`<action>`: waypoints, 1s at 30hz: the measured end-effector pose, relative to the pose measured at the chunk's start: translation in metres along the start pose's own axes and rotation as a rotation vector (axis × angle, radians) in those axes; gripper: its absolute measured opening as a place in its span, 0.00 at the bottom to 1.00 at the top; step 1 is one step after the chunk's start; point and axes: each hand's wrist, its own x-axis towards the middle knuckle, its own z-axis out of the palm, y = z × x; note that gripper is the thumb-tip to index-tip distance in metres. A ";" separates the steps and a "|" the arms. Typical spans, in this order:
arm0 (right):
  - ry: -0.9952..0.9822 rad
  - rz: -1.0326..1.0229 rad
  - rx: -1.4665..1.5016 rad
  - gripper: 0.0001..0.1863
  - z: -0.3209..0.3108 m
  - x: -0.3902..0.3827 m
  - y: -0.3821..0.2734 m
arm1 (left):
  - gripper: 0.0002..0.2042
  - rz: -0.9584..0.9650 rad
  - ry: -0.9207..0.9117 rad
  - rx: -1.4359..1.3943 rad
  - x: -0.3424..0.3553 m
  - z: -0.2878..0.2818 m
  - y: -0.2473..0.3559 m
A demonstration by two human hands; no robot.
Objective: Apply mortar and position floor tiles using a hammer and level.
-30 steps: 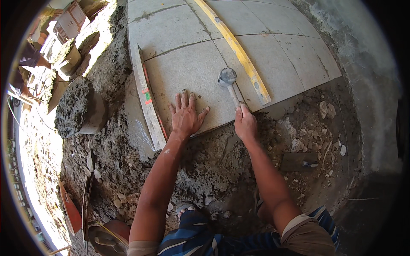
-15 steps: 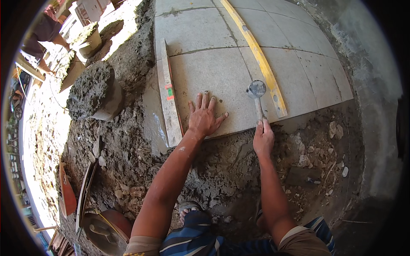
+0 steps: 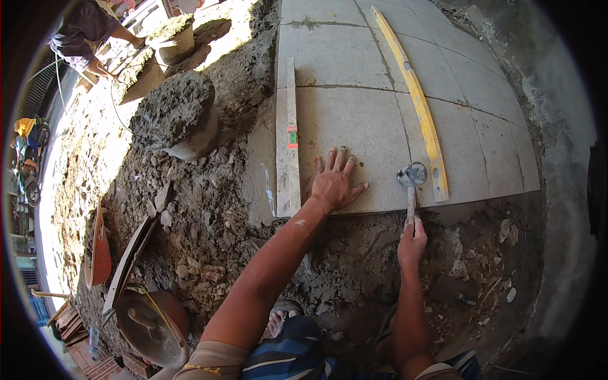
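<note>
The floor of pale grey square tiles (image 3: 354,120) bears, along its left edge, a straight grey level (image 3: 292,104) with a green vial (image 3: 292,137) in an orange-red mount. A long yellow bar (image 3: 415,98) reaches almost to the near edge, and between them the left hand (image 3: 334,187) lies flat beside that edge.

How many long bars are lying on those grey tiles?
2: the pale level left of the left hand, and the yellow bar, its near end right of the mallet.
</note>
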 end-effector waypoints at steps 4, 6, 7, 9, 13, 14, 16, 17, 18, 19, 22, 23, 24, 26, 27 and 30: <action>0.022 -0.079 0.198 0.16 0.010 0.007 -0.020 | 0.45 0.036 0.076 0.029 0.001 0.006 0.003; -0.009 -0.121 0.198 0.18 0.024 0.021 -0.041 | 0.45 0.029 0.072 0.038 -0.001 0.006 -0.003; -0.040 -0.170 0.195 0.20 0.031 0.031 -0.052 | 0.45 0.021 0.074 0.043 -0.002 0.006 -0.005; 0.014 -0.309 -0.020 0.21 0.047 0.059 -0.060 | 0.46 0.031 0.077 0.027 0.000 0.007 -0.002; -0.085 -0.220 -0.431 0.22 0.074 0.090 -0.076 | 0.46 0.039 0.074 0.005 0.003 0.005 0.001; -0.070 -0.207 -0.441 0.21 0.078 0.091 -0.081 | 0.46 0.036 0.078 0.003 0.002 0.005 0.000; -0.057 -0.201 -0.453 0.21 0.083 0.093 -0.086 | 0.46 0.033 0.067 -0.020 0.000 0.005 -0.001; -0.075 -0.199 -0.443 0.20 0.087 0.095 -0.083 | 0.46 0.030 0.071 -0.023 -0.001 0.005 -0.002; -0.094 -0.200 -0.432 0.20 0.090 0.096 -0.089 | 0.46 0.031 0.064 -0.008 -0.002 0.004 -0.002; -0.098 -0.207 -0.435 0.20 0.091 0.098 -0.094 | 0.46 0.031 0.056 0.007 -0.002 0.004 -0.004; -0.104 -0.305 -0.280 0.19 0.098 0.094 -0.123 | 0.45 0.034 0.060 -0.005 -0.002 0.000 -0.006; -0.089 -0.384 -0.204 0.18 0.102 0.093 -0.135 | 0.45 0.021 0.056 -0.004 -0.004 -0.001 -0.007; -0.068 -0.464 -0.128 0.18 0.106 0.097 -0.144 | 0.45 0.015 0.031 -0.014 -0.003 -0.001 -0.005; -0.080 -0.493 -0.142 0.19 0.118 0.114 -0.149 | 0.45 0.000 0.006 -0.023 0.000 -0.002 -0.003; -0.094 -0.515 -0.150 0.20 0.128 0.119 -0.149 | 0.45 0.006 0.027 -0.018 -0.001 0.000 -0.007; -0.147 -0.368 -0.464 0.22 0.145 0.147 -0.131 | 0.45 0.048 0.063 -0.031 0.002 0.002 -0.001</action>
